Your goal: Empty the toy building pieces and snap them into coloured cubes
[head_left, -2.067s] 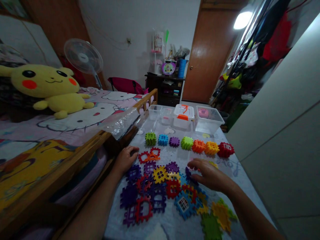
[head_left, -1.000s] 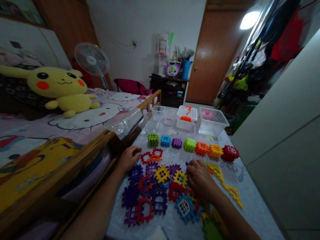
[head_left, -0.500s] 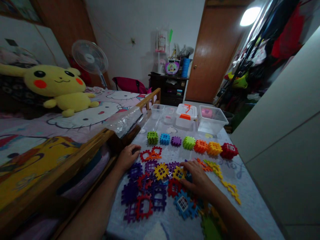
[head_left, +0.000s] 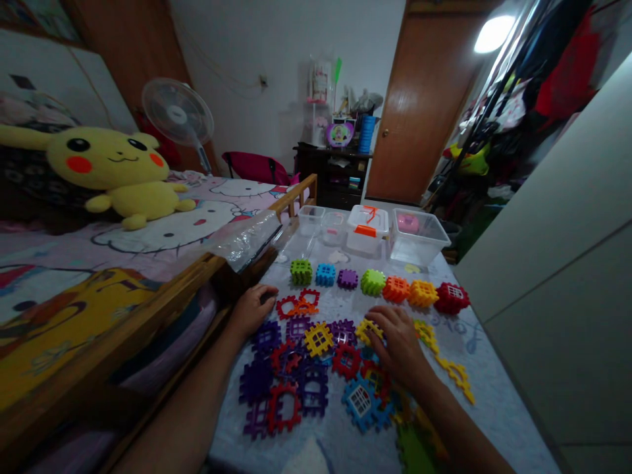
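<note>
My right hand (head_left: 399,339) grips a yellow waffle block (head_left: 368,332) between thumb and fingers, just above the loose pieces. My left hand (head_left: 253,308) rests on the table's left edge with its fingers curled; whether anything is in them is hidden. Between the hands lie a second yellow waffle block (head_left: 318,339), a red window block (head_left: 346,361), several purple blocks (head_left: 314,388) and a blue window block (head_left: 361,401). Red and orange frame pieces (head_left: 298,304) lie close to my left hand. Yellow pieces (head_left: 457,378) spread out right of my right hand.
A row of stacked blocks sorted by colour crosses the table, from a green stack (head_left: 301,272) to a dark red stack (head_left: 452,298). Behind them stand a lidded clear box (head_left: 368,229) and an open clear bin (head_left: 419,236). A wooden bed rail (head_left: 197,276) borders the left side.
My right hand has lifted the yellow waffle block and moved it slightly right and away from me, uncovering the red window block more. My left hand has stayed in place.
</note>
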A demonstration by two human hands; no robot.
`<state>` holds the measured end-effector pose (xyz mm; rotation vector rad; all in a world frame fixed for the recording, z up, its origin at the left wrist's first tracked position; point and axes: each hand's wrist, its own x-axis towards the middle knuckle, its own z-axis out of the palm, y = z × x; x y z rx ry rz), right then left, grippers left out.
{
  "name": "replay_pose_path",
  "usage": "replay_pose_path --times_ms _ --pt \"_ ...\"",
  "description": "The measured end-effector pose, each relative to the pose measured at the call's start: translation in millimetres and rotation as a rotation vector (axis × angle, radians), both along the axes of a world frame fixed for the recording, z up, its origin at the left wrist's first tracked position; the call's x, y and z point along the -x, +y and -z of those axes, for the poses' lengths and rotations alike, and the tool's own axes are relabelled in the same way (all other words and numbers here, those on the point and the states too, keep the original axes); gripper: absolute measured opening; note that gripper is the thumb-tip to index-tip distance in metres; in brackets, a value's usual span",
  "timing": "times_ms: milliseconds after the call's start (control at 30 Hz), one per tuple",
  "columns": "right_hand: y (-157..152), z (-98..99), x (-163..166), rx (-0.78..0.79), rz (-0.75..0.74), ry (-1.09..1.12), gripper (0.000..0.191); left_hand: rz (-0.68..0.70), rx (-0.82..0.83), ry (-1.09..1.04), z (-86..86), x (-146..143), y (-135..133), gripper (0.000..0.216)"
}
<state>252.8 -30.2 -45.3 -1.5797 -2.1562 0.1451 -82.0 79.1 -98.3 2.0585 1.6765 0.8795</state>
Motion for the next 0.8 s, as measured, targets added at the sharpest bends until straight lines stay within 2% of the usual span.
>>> replay_pose_path --times_ms 100,167,367,467,533,600,667,733,800 --pt "-9.2 -11.8 18.4 0.086 -0.258 -0.035 0.027 0.004 -0.009 0.004 1.6 0.9 0.2 0.029" --pt "-13.4 -15.8 30.6 0.15 -0.356 -0.084 0.027 0.007 -0.01 0.005 2.6 1.3 0.1 0.03" --pt "-11.1 -8.3 49.0 0.197 -0.419 -0.189 0.028 0.001 -0.016 -0.005 3.9 1.7 0.2 0.029" --pt "-10.0 -9.0 45.8 0.168 -0.431 -0.102 0.035 0.005 -0.006 -0.007 1.9 0.8 -0.2 0.029" --pt "-9.3 -12.3 37.9 0.122 -0.438 0.031 0.036 0.005 0.003 -0.007 -0.2 -0.2 -1.0 0.029" --pt "-6.4 -14.7 25.4 0.064 -0.368 0.215 0.03 -0.001 0.007 -0.012 -1.8 -1.1 -1.7 0.029" --pt "-0.4 -14.3 10.1 0.04 -0.184 0.422 0.021 -0.006 0.009 -0.014 -2.3 -1.4 -2.0 0.029" --pt "7.5 -11.3 -5.1 0.079 0.022 0.628 0.015 -0.003 0.011 -0.011 -2.0 -1.0 -1.7 0.029" --pt "14.7 -7.1 -16.9 0.15 0.144 0.792 0.02 0.001 0.012 -0.003 -1.4 -0.2 -0.9 0.029"
